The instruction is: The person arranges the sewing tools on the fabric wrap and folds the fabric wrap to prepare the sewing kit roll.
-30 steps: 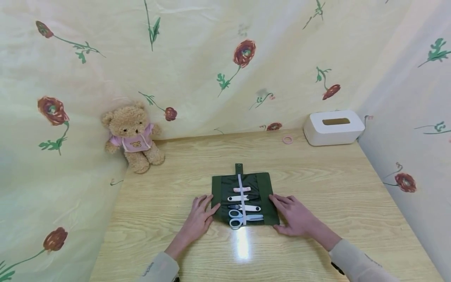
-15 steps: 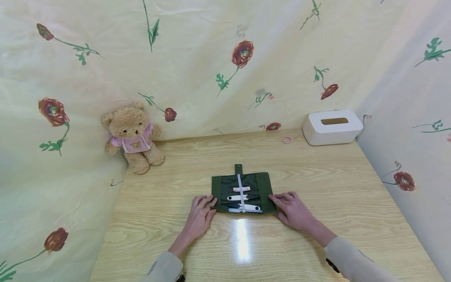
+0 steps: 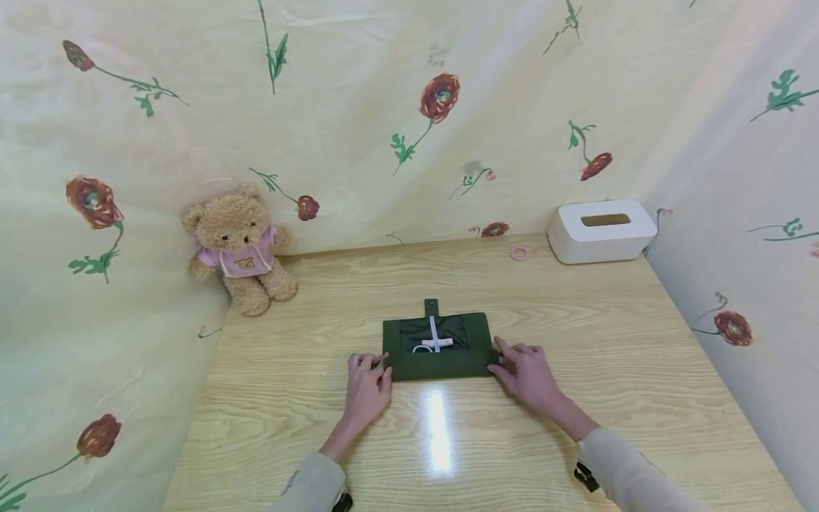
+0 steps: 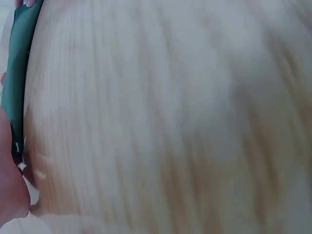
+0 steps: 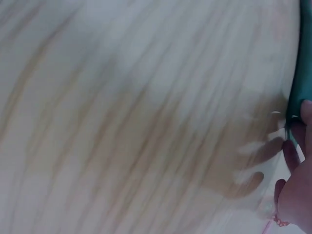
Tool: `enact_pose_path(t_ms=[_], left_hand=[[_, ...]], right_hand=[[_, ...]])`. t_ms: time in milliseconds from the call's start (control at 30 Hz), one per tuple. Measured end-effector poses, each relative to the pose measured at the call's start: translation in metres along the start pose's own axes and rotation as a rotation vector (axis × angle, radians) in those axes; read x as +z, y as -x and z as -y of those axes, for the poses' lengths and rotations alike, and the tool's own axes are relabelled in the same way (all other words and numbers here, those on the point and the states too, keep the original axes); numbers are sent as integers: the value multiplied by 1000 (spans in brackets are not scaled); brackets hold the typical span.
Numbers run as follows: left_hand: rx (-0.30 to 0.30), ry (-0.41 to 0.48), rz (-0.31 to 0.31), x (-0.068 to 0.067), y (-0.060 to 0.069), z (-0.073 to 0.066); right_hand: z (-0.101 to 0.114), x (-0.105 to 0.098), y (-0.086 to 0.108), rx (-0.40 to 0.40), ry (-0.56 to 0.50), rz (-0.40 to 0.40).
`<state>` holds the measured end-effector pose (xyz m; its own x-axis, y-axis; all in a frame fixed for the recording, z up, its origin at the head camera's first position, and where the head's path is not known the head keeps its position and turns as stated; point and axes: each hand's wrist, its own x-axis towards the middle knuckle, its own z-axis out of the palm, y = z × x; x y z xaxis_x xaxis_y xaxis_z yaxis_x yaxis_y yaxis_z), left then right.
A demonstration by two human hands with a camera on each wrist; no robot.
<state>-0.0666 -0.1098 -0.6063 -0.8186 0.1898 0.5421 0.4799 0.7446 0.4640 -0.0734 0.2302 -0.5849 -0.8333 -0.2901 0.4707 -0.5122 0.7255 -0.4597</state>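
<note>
A dark green roll-up tool pouch (image 3: 441,366) lies on the table with its near part folded over toward the back. At the fold's left end my left hand (image 3: 367,390) pinches the edge between thumb and fingers. My right hand (image 3: 528,375) grips the right end the same way. Inside the uncovered part, a small pink-and-white item (image 3: 438,343) sits under a pale elastic strap (image 3: 434,327). Just the curved white end of another tool (image 3: 422,349) shows; the fold hides the rest. A snap tab (image 3: 431,307) sticks out at the back. Both wrist views catch the green fabric (image 4: 19,63) (image 5: 303,63) at their edges.
A teddy bear (image 3: 238,249) in a pink hoodie sits at the back left. A white tissue box (image 3: 601,231) stands at the back right, with a pink ring (image 3: 520,254) beside it. Flower-patterned cloth (image 3: 358,128) hangs behind the wooden table (image 3: 307,306).
Both hands have rolled the pouch's near edge up and away from me. The scissors and the two white-handled tools, visible earlier, are now covered, apart from one white end.
</note>
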Motion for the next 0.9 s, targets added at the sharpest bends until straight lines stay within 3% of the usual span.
enact_pose_path(t_ms=[200, 333, 433, 500, 600, 700, 800, 900], left_hand=[[-78, -45, 13, 8, -2, -7], [-105, -37, 31, 11, -4, -9], [-69, -41, 37, 11, -4, -9], [3, -78, 54, 11, -4, -9], [165, -160, 90, 9, -5, -10], [293, -230, 128, 9, -6, -11], [338, -267, 163, 9, -5, -11], [322, -258, 211, 6, -2, -9]], right_hand=[[2, 3, -2, 100, -92, -30], [5, 3, -6, 180, -140, -4], [9, 3, -9, 240, -122, 22], [12, 4, -9, 241, -83, 11], [12, 9, -8, 141, -26, -43], [9, 16, -2, -31, 56, -83], [4, 20, 3, -179, 123, -61], [-5, 18, 4, -260, 138, -13]])
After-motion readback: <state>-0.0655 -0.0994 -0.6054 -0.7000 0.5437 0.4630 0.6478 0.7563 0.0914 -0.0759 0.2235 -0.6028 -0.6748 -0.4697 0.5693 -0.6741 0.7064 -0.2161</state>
